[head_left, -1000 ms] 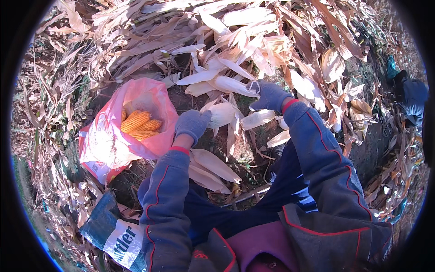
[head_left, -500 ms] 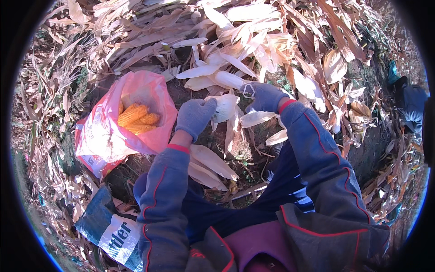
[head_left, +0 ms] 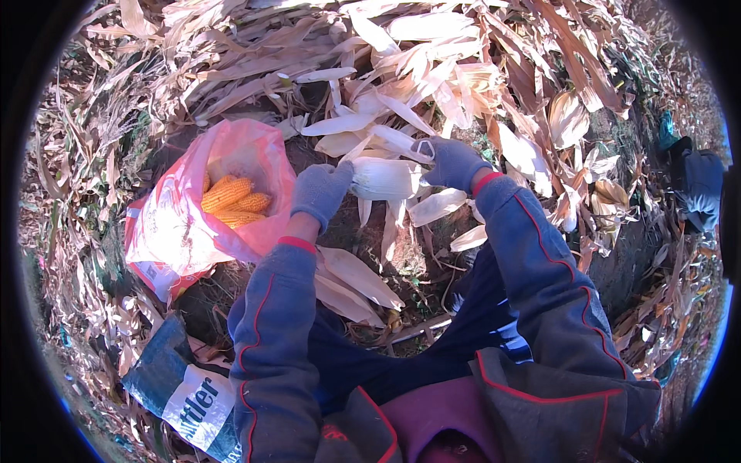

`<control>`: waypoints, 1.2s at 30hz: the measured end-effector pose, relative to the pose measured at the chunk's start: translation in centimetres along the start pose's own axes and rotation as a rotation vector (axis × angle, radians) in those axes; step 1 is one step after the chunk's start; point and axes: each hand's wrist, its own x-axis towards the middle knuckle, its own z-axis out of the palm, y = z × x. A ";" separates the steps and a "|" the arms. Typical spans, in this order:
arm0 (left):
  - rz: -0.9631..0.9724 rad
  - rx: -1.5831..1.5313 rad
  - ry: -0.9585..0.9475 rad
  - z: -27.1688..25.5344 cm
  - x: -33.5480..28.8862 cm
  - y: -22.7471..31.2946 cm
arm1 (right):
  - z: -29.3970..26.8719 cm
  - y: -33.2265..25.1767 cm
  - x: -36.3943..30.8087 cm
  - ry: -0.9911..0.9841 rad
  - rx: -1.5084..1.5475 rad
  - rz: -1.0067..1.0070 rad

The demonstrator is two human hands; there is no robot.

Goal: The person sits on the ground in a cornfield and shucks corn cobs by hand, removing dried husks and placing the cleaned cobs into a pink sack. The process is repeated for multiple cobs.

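Observation:
Between my hands lies an ear of corn [head_left: 386, 179] in its pale husk, held roughly level. My left hand [head_left: 320, 193], in a grey-blue knit glove, is closed around its left end. A strip of husk sticks up beside those fingers. Gloved the same way, my right hand [head_left: 455, 164] pinches the ear's right end, its fingertips partly hidden. A thin whitish loop [head_left: 423, 151] shows at its fingers; what it belongs to I cannot make out. Left of my left hand, an open pink-and-white sack [head_left: 262, 150] holds several bare yellow corn cobs [head_left: 230, 197].
Dry husks and stalks [head_left: 255, 69] heap up ahead of me. Loose husks [head_left: 351, 282] lie on the soil between my legs. A dark green printed bag [head_left: 162, 363] lies at lower left. Dark fabric [head_left: 702, 185] shows at the far right.
The ear has turned broadside and now spans the space between my hands. My left hand has shifted slightly left; my right fingers, earlier apart from the ear, now meet its right end.

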 end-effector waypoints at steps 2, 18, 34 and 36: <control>-0.049 -0.256 -0.119 0.9 -0.3 0.3 | -1.0 -0.8 -0.2 -0.015 -0.058 0.066; -0.183 -0.596 -0.150 -0.2 -1.6 3.5 | 0.0 1.2 0.9 0.064 -0.090 -0.010; -0.035 -0.737 0.032 -1.9 -0.3 4.3 | 0.0 -3.0 4.4 0.068 0.316 0.247; 0.013 -0.703 0.056 -2.8 -0.7 3.3 | -0.9 -2.0 6.4 0.126 0.802 0.294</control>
